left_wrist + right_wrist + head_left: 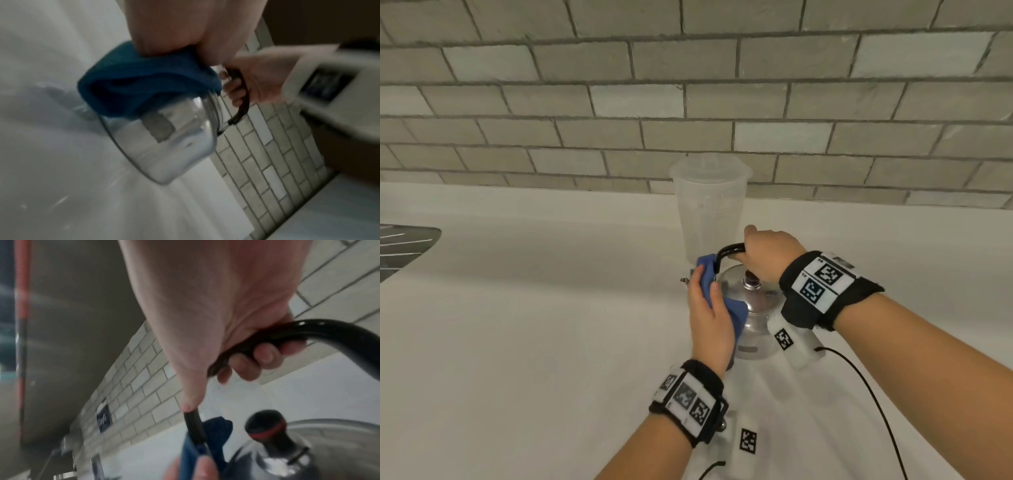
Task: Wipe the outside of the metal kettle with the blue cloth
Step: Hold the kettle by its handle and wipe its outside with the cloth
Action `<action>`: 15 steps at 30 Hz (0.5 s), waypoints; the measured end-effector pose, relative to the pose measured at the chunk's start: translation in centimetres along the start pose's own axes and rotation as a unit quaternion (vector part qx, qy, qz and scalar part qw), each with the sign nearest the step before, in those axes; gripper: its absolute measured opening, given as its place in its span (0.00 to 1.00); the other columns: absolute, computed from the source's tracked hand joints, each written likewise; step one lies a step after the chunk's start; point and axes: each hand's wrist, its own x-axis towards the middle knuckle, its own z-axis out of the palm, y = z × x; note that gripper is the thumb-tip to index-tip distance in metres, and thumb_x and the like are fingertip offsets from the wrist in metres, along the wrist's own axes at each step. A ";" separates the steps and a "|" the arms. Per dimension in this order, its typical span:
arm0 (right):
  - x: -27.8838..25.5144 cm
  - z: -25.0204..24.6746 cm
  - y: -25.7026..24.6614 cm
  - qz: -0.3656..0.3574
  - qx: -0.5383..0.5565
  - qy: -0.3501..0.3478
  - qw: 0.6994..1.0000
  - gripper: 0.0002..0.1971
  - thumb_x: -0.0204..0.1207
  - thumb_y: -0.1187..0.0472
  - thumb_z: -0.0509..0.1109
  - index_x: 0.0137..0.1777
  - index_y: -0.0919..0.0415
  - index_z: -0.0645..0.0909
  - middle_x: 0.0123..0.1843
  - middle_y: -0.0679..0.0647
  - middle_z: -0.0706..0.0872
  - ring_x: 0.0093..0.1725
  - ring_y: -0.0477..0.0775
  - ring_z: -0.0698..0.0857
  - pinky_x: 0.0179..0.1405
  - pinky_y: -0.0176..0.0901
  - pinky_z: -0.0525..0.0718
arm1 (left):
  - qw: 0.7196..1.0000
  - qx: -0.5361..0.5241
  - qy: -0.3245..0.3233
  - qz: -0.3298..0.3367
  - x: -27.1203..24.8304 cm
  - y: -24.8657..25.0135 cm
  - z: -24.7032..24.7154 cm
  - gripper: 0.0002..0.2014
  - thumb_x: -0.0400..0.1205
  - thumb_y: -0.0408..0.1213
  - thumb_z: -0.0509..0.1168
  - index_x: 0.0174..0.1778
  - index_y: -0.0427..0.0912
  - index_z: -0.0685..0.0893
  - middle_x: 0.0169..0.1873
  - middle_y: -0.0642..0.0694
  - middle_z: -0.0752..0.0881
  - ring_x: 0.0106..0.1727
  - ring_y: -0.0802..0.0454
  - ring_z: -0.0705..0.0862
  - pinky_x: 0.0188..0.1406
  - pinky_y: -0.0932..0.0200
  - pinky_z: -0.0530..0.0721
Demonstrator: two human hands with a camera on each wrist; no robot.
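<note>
A shiny metal kettle (755,310) stands on the white counter (534,325), with a black arched handle (729,249) and a dark lid knob (752,279). My right hand (770,255) grips the handle from above; its curled fingers (263,353) wrap the black handle (320,331). My left hand (709,318) presses the blue cloth (736,313) flat against the kettle's left side. In the left wrist view the cloth (144,84) covers the kettle's upper side (170,146). The kettle lid and knob (265,425) show below the right hand, the cloth (216,426) behind.
A translucent plastic jug (710,209) stands right behind the kettle against the grey tiled wall (688,102). A sink edge (404,246) lies at the far left. A black cable (873,404) runs across the counter at the right.
</note>
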 end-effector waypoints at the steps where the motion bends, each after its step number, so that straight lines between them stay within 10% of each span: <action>1: 0.1 -0.5 0.1 -0.001 0.027 -0.042 0.999 0.26 0.81 0.40 0.59 0.62 0.66 0.69 0.44 0.57 0.81 0.41 0.59 0.79 0.38 0.45 0.74 | 1.000 0.015 -0.007 0.002 0.4 -0.6 0.7 0.20 0.90 0.41 0.52 0.79 0.54 0.66 0.78 0.50 0.72 0.80 0.55 0.68 0.81 0.48 0.66; 15: -1.4 -0.5 -0.6 0.006 -0.033 -0.045 0.998 0.24 0.87 0.46 0.52 0.73 0.62 0.69 0.60 0.61 0.83 0.55 0.62 0.84 0.45 0.45 0.76 | 0.989 0.145 -0.021 -0.007 -1.6 -0.7 2.0 0.26 0.91 0.37 0.50 0.86 0.43 0.54 0.86 0.45 0.56 0.83 0.61 0.48 0.86 0.49 0.49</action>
